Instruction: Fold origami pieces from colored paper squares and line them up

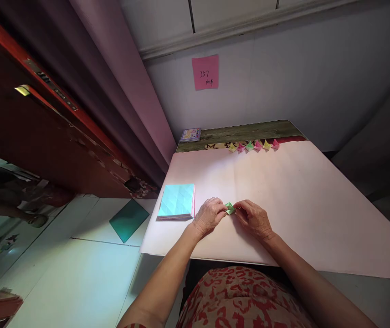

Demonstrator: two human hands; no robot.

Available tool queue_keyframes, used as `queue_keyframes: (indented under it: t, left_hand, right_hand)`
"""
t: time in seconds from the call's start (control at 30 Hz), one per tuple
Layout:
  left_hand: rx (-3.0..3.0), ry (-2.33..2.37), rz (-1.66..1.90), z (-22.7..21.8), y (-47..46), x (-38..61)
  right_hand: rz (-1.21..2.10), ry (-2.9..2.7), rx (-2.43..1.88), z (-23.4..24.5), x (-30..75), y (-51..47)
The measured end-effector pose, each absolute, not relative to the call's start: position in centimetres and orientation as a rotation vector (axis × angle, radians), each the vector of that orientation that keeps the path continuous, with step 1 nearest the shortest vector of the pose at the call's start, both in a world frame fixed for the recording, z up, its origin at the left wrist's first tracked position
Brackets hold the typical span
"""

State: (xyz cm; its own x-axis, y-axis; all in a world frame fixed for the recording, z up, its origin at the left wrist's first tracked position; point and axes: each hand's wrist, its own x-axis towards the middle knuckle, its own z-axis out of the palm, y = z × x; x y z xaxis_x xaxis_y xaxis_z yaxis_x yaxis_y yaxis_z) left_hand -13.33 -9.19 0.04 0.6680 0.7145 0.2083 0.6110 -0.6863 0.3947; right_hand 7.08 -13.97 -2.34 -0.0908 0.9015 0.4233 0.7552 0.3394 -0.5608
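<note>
Between my two hands is a small green folded paper boat [229,208], held just above or on the pale pink sheet [284,191]; which of the two I cannot tell. The fingers of my left hand [211,213] pinch its left end. At its right end, the thumb and forefinger of my right hand [252,218] are closed on the paper. To the left of my left hand lies a stack of square paper [176,200] with a light blue sheet on top. Several folded paper boats [249,146] in yellow, pink and green stand in a row at the far edge.
A small pile of printed cards [191,135] rests on the table's wooden far left corner. A pink note [206,73] is stuck to the wall. On the floor at left lies a dark green square [129,220], beside a red door [44,132] and purple curtain [123,82].
</note>
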Motion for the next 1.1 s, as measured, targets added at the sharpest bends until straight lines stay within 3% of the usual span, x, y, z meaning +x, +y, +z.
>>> queue_keyframes:
  t: [0.2, 0.63, 1.1]
  left_hand:
    - [2.552, 1.132, 0.544, -0.29, -9.45, -12.98]
    - [2.553, 1.142, 0.549, -0.35, -9.41, -12.93]
    - [2.287, 1.038, 0.731, 0.42, -9.66, -13.12]
  right_hand:
    - [0.28, -1.792, -1.493, -2.49, 7.29, -14.01]
    - [-0.05, -1.984, -1.531, -2.41, 6.54, -14.53]
    - [-0.015, -2.043, -1.512, -2.25, 7.18, -14.39]
